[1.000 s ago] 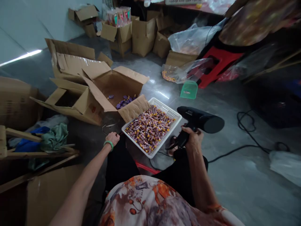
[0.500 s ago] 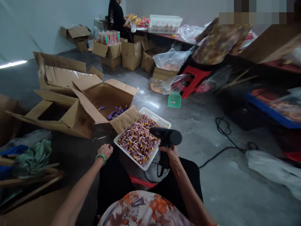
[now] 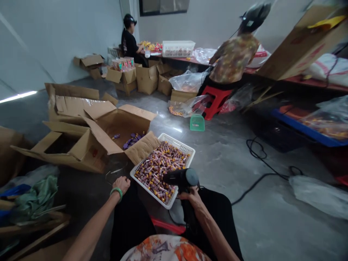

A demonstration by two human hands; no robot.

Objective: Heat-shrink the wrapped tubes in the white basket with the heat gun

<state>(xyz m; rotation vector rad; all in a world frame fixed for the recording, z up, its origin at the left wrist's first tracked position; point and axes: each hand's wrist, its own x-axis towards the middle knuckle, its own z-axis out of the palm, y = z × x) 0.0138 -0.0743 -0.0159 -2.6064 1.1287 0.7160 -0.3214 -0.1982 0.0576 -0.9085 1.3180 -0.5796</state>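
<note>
The right hand (image 3: 190, 197) was wrapped around the grip of a black heat gun (image 3: 181, 178), whose barrel hung over the near right corner of the white basket (image 3: 188, 148); the basket sat on the floor, heaped with small purple and yellow wrapped pieces (image 3: 160, 168); the left hand (image 3: 122, 183), curled into a loose fist and wearing a green bangle (image 3: 116, 190), rested just left of the basket's near corner, whether it gripped anything I could not tell; an open cardboard box (image 3: 122, 127) touched the basket's far left side; a black cable (image 3: 261, 170) trailed across the floor right of the basket; a green scoop (image 3: 197, 123) lay beyond the basket.
</note>
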